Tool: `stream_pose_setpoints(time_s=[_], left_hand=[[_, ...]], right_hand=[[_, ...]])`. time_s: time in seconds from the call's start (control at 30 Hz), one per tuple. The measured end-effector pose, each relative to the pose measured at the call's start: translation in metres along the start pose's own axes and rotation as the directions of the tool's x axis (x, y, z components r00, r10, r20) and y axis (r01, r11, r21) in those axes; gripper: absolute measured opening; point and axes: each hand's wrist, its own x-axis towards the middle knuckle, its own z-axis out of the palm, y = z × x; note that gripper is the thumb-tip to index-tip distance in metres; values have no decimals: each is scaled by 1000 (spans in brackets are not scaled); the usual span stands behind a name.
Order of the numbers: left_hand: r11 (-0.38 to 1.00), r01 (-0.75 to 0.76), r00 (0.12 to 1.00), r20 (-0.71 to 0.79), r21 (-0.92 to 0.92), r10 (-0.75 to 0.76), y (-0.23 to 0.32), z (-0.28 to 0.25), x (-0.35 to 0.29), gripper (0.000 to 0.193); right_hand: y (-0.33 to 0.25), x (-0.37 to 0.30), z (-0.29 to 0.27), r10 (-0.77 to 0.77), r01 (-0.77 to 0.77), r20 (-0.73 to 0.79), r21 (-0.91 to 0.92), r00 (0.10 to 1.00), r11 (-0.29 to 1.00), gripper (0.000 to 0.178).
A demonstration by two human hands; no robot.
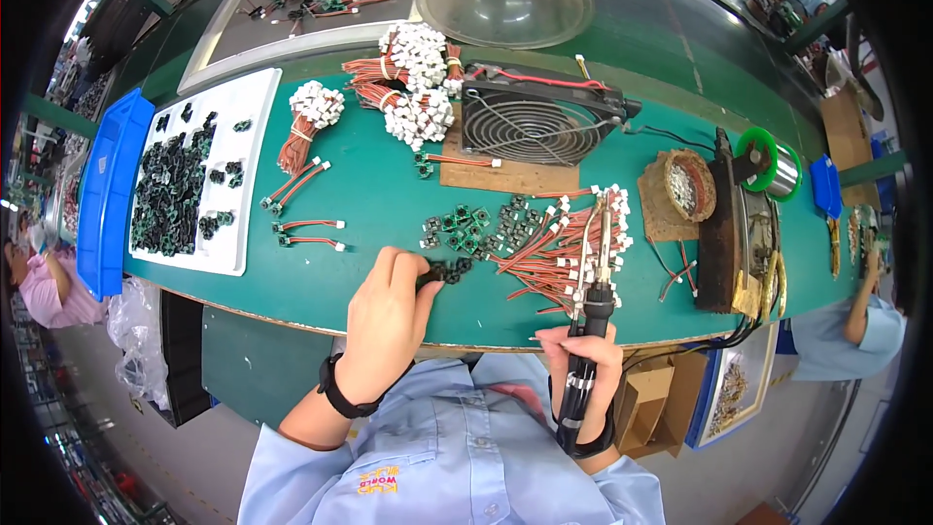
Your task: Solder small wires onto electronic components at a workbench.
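My left hand point(387, 303) is closed at the near edge of the green bench, thumb and fingertips on a little cluster of small black parts point(452, 270); exactly how many it grips is hidden. A soldering iron point(595, 321) with a black handle is in my right hand point(589, 355), its tip pointing away from me. Beyond the left fingertips sit small green circuit boards point(465, 228) and several dark square ones point(517, 224). Under and beside the iron's tip spreads a heap of red-and-brown wire leads point(552, 258) with white connectors.
Left lie a white tray point(255, 136) of dark components and a blue bin point(115, 194). Bundled leads point(418, 117) and a black fan point(535, 122) stand at the back. Right are a round dish point(671, 157), a green solder spool point(785, 175) and a dark metal stand point(719, 253).
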Motion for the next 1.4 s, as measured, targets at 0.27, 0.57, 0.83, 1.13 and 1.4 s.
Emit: stream_pose_setpoints(time_s=[0.27,0.57,0.83,1.13,1.4], left_hand=[[996,-86,993,-80,-16,84,2,3,-22,20],[981,-158,976,-132,115,173,14,-6,-9,28],[926,-99,994,14,-365,111,17,-10,-19,27],[219,474,876,482,-853,-21,41,-11,-18,25],[121,521,851,525,-845,0,39,-9,-22,20]], right_hand=[[-10,9,-4,249,-239,1,285,969,928,32],[-19,8,-7,382,-327,-35,448,924,832,35],[-19,8,-8,375,-328,-7,471,927,819,37],[-28,14,-3,193,-222,108,459,975,860,40],[-34,16,0,171,-213,129,486,977,848,38]])
